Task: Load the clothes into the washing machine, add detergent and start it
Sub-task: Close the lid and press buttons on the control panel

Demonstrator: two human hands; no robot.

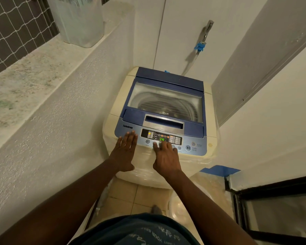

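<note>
A cream top-loading washing machine [113,110] with a blue lid [168,80] stands against the far wall. The lid is down, and the drum shows through its window [164,101]. The control panel [162,137] is lit and its green display reads 14. My left hand [125,152] lies flat with fingers spread on the panel's left end, holding nothing. My right hand [166,156] has its fingertips on the row of buttons just below the display. The start/pause button [188,148] sits to the right of that hand, untouched.
A rough plastered low wall with a stone ledge [25,71] runs along the left, bearing a translucent container [78,20]. A tap with a blue hose fitting [200,45] is on the far wall. A dark-framed glass door [276,209] stands at right. A pale basin [179,207] rests on the tiled floor.
</note>
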